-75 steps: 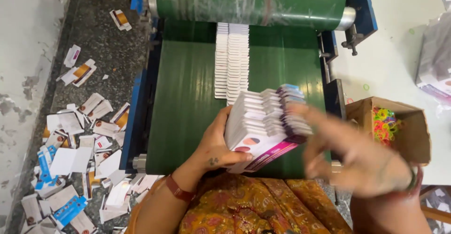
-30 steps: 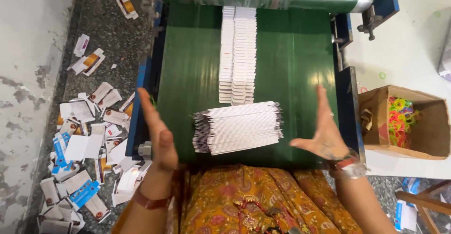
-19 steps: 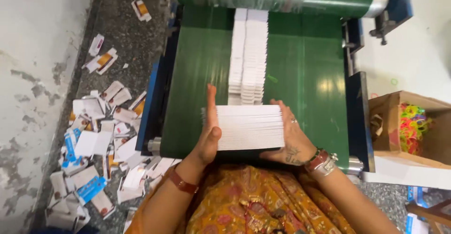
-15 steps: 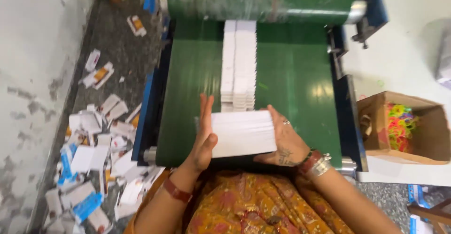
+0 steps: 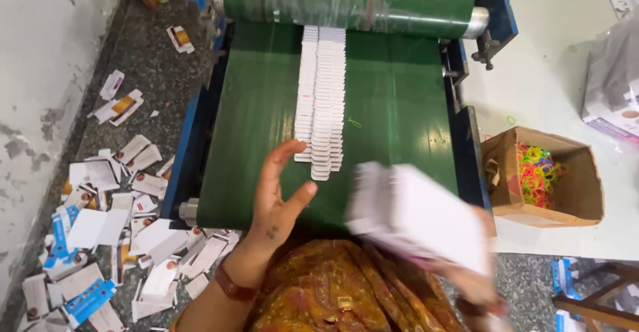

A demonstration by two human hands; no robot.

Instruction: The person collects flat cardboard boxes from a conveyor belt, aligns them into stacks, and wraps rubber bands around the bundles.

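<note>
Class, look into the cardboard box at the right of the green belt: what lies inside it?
Inside the cardboard box lies a heap of bright rubber bands in pink, green, yellow and orange. They cover part of the bottom, and the near wall hides that end, so anything beneath cannot be seen.

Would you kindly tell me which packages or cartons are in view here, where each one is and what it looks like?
Stack of flat white cartons: right hand, blurred.
Row of overlapped white cartons: middle of the green belt.
Scattered flat cartons: floor at left, white with blue and orange.
Open brown cardboard box: right, holding coloured rubber bands.
</note>
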